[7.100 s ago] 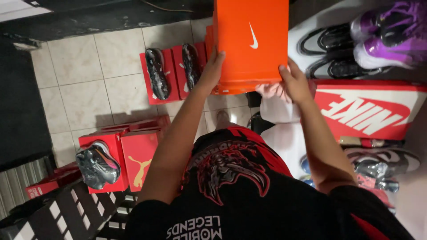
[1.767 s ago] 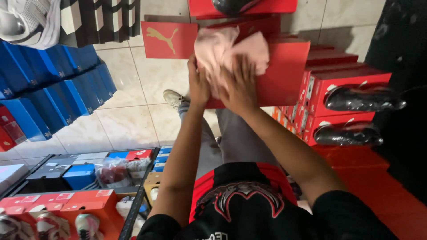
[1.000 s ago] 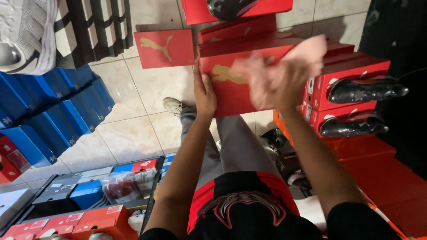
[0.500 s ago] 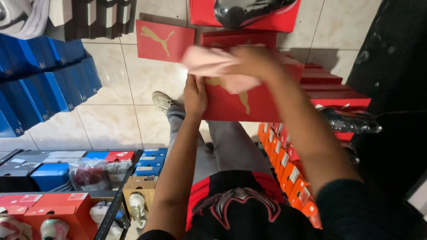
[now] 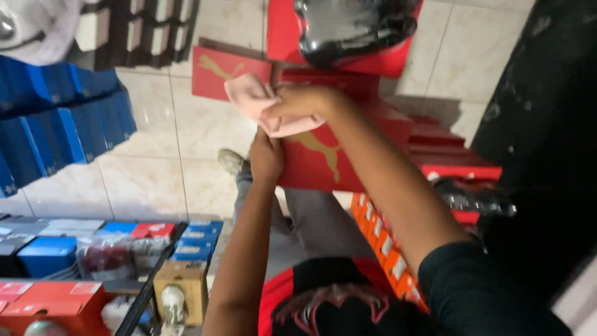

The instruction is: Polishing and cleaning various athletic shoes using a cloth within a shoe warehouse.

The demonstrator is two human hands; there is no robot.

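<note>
I see the red shoebox (image 5: 323,158) held up in front of the chest, its lid face towards the camera, a gold animal logo across it. The left hand (image 5: 266,158) grips the box's edge at 9 o'clock, fingers closed around it. The right hand (image 5: 305,102) is closed on a pink cloth (image 5: 258,102), pressing it against the box's upper corner at about 11 o'clock. Cloth and lid are touching there.

Progress, as a judgement: the wipe looks to be in mid-course. The cloth sits on the top left part of the lid; the centre and the lower right face show no cloth contact at this moment, so I cannot tell whether they are cleaned.

Surroundings: a second red box (image 5: 227,73) lies on the tiled floor (image 5: 155,162) just beyond the cloth, at 11 o'clock. A black shoe (image 5: 354,28) rests on a red box at 12 o'clock. Blue boxes (image 5: 56,124) are stacked at 9 o'clock; more red boxes (image 5: 448,143) stand at 3 o'clock.
</note>
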